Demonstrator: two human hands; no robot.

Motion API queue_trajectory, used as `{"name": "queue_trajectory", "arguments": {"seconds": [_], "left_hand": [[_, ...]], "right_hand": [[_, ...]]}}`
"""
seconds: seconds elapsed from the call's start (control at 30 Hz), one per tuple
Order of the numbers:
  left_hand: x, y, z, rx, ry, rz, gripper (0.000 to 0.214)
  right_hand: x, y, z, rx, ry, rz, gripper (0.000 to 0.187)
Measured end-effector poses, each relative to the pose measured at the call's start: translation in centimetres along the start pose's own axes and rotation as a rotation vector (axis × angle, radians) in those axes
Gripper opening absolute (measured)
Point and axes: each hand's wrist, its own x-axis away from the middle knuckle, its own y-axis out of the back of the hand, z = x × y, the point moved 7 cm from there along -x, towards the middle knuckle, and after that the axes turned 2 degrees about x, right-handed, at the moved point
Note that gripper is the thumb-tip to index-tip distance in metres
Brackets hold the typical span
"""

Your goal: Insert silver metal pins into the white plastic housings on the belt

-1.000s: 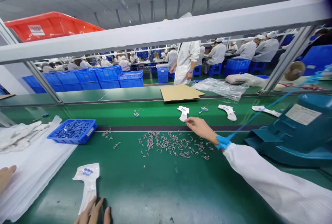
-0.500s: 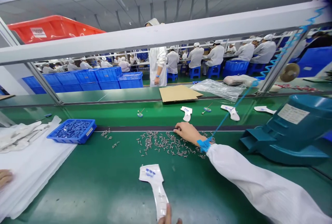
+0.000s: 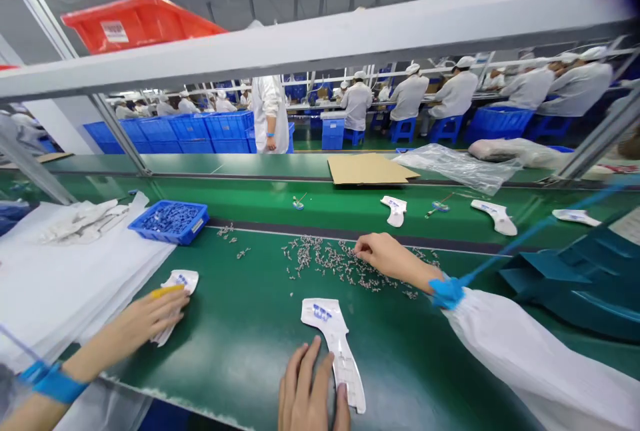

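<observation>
Fingertips of my right hand (image 3: 387, 256) are pinched together at the edge of a scatter of small metal pieces (image 3: 320, 254) that look like screws; whatever is between them is hidden. That wrist wears a blue band and a white sleeve. My left hand (image 3: 307, 388), palm down with fingers spread, rests at the bottom centre. Its thumb lies beside the handle of a white pistol-shaped plastic shell half (image 3: 340, 351), which lies on the green bench with blue marks in its upper end. I cannot tell whether the thumb touches it.
At left, a co-worker's hand (image 3: 145, 321) with a yellow finger cover is on another white shell (image 3: 185, 278). A blue tray (image 3: 186, 236) of small blue parts stands behind it. More shells (image 3: 395, 210) lie on the far green strip. A teal bin (image 3: 575, 284) stands right.
My view has shifted, and more of my left hand shows beside the shell. The co-worker's hand has come in from the left with a second shell. My right hand stays at the small metal pieces.
</observation>
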Motion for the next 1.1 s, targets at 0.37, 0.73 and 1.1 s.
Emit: {"name": "queue_trajectory", "arguments": {"seconds": [0.37,0.73,1.1], "left_hand": [[-0.9,0.2,-1.4,0.085,0.031,0.205,0.045],[-1.2,0.9,-1.4,0.112,0.006,0.214,0.042],[-1.0,0.2,-1.2,0.120,0.022,0.263,0.044]], "right_hand": [[10.6,-7.0,6.7,-0.462,0.044,0.402,0.012],[9.5,-7.5,6.6,-0.401,0.049,0.412,0.012],[8.9,-7.9,5.1,-0.291,-0.029,0.392,0.017]]}}
